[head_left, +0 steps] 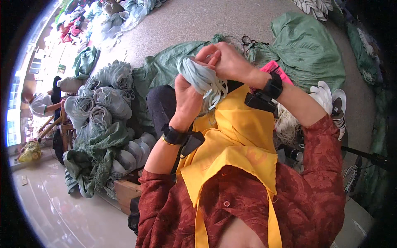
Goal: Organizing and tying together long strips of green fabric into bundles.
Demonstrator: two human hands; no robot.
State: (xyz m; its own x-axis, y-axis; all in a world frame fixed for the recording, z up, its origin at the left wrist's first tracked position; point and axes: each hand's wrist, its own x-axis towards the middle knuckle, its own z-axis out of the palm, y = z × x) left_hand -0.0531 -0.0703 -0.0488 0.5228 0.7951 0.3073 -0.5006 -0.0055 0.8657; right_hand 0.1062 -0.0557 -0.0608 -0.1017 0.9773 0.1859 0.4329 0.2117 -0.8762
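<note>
A bundle of pale blue strips (196, 74) is held up in front of my lap, with loose ends dangling at its right side. My left hand (188, 99) grips it from below, and its fingers are mostly hidden by the strips. At the bundle's top right, my right hand (225, 62) has its fingers curled and pinched against the strips. Exactly which strand they pinch is too small to tell. A yellow apron (240, 128) covers my lap below both hands.
Piled grey-blue bundles (103, 99) stand to the left, beside white curved pieces (136, 151) and a wooden box (127, 194). Green sacks (310, 49) lie ahead and at the right. White shoe-like pieces (324, 97) sit at my right. Another person (41, 103) sits far left.
</note>
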